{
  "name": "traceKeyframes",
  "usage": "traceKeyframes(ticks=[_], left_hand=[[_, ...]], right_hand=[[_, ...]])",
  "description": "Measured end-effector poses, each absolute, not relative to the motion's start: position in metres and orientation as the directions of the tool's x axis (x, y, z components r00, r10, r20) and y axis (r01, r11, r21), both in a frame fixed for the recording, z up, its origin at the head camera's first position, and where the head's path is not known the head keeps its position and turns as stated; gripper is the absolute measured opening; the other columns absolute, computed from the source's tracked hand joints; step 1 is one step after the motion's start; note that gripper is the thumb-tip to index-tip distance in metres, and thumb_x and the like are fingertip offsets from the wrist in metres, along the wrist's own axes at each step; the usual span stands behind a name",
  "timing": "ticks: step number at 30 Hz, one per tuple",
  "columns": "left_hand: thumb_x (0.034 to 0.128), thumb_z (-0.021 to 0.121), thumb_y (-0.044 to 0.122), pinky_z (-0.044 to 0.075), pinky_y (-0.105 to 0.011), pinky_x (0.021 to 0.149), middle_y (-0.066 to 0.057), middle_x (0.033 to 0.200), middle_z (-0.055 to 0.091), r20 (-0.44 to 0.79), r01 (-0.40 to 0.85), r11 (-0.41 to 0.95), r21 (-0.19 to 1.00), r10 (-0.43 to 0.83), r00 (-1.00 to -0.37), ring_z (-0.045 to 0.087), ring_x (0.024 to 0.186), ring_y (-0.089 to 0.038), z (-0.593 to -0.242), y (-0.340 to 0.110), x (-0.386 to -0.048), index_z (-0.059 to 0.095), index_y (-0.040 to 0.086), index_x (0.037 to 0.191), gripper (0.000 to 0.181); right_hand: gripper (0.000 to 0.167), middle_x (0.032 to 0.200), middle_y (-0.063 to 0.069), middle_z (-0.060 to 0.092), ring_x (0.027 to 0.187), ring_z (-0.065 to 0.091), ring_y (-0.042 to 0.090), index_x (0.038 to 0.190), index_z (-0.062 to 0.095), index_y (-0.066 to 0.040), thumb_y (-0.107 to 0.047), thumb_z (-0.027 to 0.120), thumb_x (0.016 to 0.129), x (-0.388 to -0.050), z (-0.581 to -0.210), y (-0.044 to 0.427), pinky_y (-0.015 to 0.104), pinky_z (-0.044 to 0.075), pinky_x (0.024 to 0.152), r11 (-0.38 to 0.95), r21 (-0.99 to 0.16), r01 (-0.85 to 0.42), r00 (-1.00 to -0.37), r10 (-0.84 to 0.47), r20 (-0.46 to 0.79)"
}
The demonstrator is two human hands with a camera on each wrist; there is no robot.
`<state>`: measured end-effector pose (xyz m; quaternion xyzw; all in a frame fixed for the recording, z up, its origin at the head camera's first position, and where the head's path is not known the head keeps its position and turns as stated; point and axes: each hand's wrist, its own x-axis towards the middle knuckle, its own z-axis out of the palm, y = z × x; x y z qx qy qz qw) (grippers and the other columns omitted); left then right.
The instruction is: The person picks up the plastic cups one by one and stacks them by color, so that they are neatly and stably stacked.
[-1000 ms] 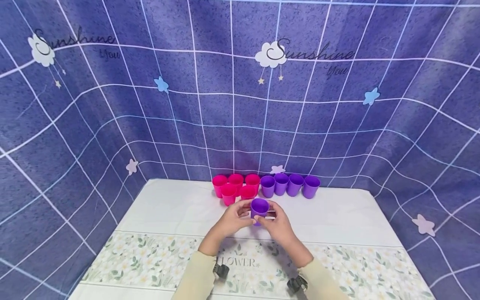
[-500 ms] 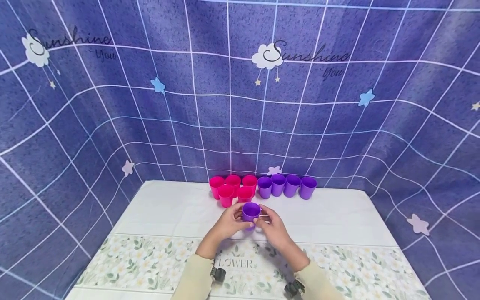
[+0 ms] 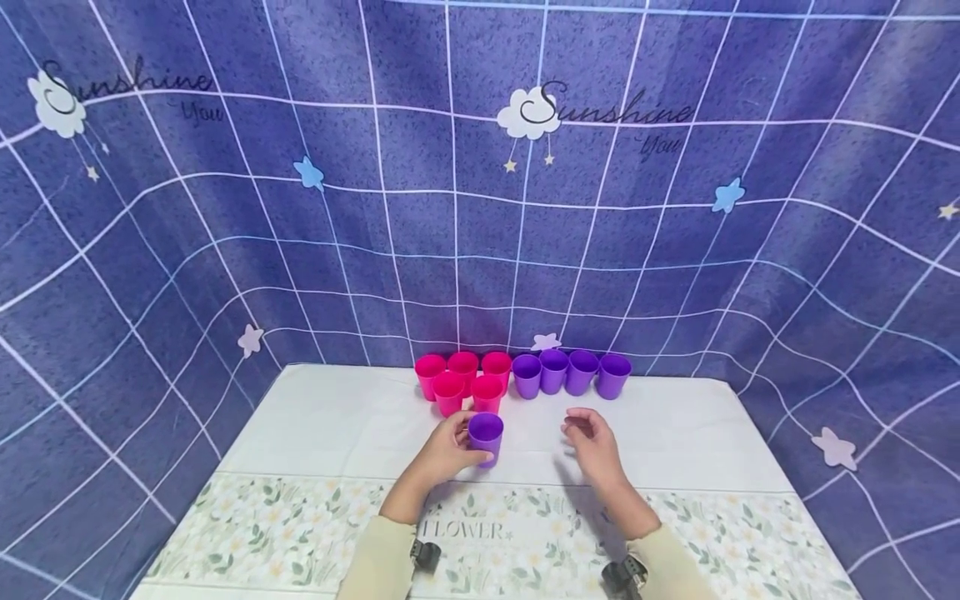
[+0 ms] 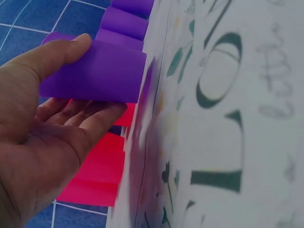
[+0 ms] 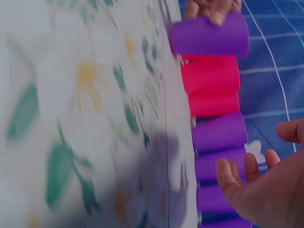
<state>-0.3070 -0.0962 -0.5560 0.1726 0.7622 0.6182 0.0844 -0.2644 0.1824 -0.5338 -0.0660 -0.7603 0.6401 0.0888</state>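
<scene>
Purple cup (image 3: 486, 442): mouth up, in the left hand, in front of the pink group – nearest to its front right cup; I cannot tell whether its base touches the cloth.
Left hand (image 3: 441, 452): grips the cup from its left, thumb pressed on the near side, fingers on the far side.
Right hand (image 3: 596, 447): well apart from the cup, to its right, in front of the purple row; fingers loosely bent, with a wide gap between thumb and fingers in the right wrist view.
Pink cups (image 3: 448, 398): five, upright, mouths up; three at the back, two in front of them.
Purple row (image 3: 553, 375): four cups, upright, mouths up, to the right of the pink group; the leftmost is just beside the back right pink one.
White cloth (image 3: 330, 425): lies under all the cups, with a floral band (image 3: 285, 525) nearer the person and the printed letters "FLOWER" (image 3: 465, 531) on it.
Sleeves (image 3: 378, 557): pale yellow, a small dark device (image 3: 426, 556) at each cuff.
Backdrop (image 3: 480, 242): blue fabric with a pale grid – clouds, stars and "Sunshine You" printed on it – behind the table and on both sides.
</scene>
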Motion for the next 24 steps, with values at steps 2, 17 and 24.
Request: traceKeyframes(ticks=[2,17,24], left_hand=[[0.0798,0.087,-0.001,0.052,-0.047,0.115,-0.025,0.14,0.062,0.087,0.168,0.197,0.966,0.367,-0.926,0.062,0.136,-0.043,-0.558,-0.097,-0.307,0.049,-0.006,0.143,0.074],[0.0789,0.09,0.006,0.057,-0.046,0.109,-0.014,0.13,0.067,0.084,0.195,0.286,0.938,0.359,-0.929,0.068,0.127,-0.033,-0.559,-0.093,-0.303,0.053,0.008,0.137,0.069],[0.0778,0.092,0.009,0.056,-0.05,0.109,-0.011,0.125,0.07,0.077,0.209,0.353,0.912,0.354,-0.932,0.068,0.126,-0.032,-0.552,-0.093,-0.305,0.055,0.009,0.133,0.066]], right_hand=[[0.03,0.132,0.029,0.064,0.105,0.067,0.009,0.132,0.059,0.004,-0.007,0.058,0.104,-0.268,-0.533,0.191,0.023,0.06,0.094,0.157,-0.988,-0.003,-0.97,0.24,0.041],[0.037,0.118,0.009,0.059,0.09,0.056,-0.002,0.136,0.05,0.005,-0.011,0.059,0.103,-0.302,-0.543,0.244,0.017,0.056,0.076,0.153,-0.985,0.082,-0.897,0.443,-0.006],[0.062,0.14,0.03,0.046,0.114,0.056,0.029,0.149,0.037,0.006,-0.014,0.067,0.098,-0.336,-0.546,0.268,0.016,0.046,0.08,0.158,-0.978,0.135,-0.883,0.467,-0.047]])
